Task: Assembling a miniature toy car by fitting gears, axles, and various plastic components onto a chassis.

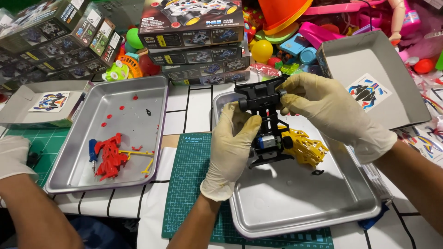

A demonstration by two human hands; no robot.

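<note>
Gloved left hand and right hand, fingers closed around a black toy-car chassis, hold it above a metal tray containing a yellow car body. Left: a second tray with red parts and a blue-handled screwdriver, beside another person's gloved hand. Far: stacked dark model-car boxes, mixed colourful toys, and an open grey box holding a sticker sheet.

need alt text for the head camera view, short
Two gloved hands, left hand and right hand, hold a black toy car chassis above a metal tray containing a yellow car body. A second tray at left holds red parts.
</note>
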